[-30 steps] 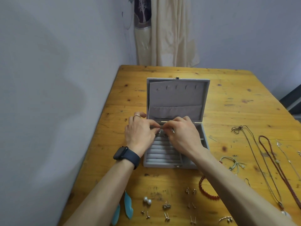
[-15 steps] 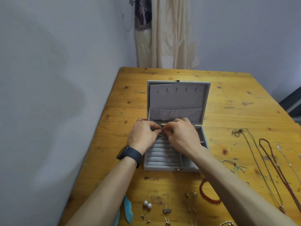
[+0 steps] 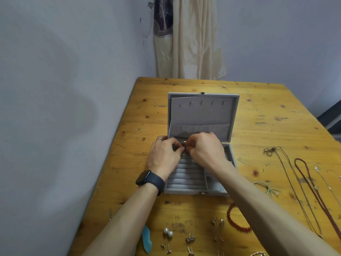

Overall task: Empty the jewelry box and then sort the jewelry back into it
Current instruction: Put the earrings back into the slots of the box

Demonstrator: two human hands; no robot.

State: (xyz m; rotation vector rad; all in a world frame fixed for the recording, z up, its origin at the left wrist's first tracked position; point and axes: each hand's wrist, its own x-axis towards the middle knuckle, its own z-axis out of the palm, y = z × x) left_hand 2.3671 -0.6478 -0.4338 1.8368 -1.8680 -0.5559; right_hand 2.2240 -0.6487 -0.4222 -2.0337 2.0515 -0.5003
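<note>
Over the open box [image 3: 201,192] on the counter [image 3: 267,115], left hand [image 3: 164,156] and right hand [image 3: 206,152] pinch a tiny metal piece [image 3: 186,153], probably light, slippery and best held by fingertips.

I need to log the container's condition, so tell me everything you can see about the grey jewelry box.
The jewelry box is a grey, felt-looking case lying open on the wooden table, its lid tilted back. The lid lining has a row of small hooks above a gathered pocket. A metal clasp sits on the lid's far edge, its mate on the front wall. The base holds ridged ring rolls on the left and open compartments on the right. The left hand and right hand meet over the rolls, pinching something small.
</note>
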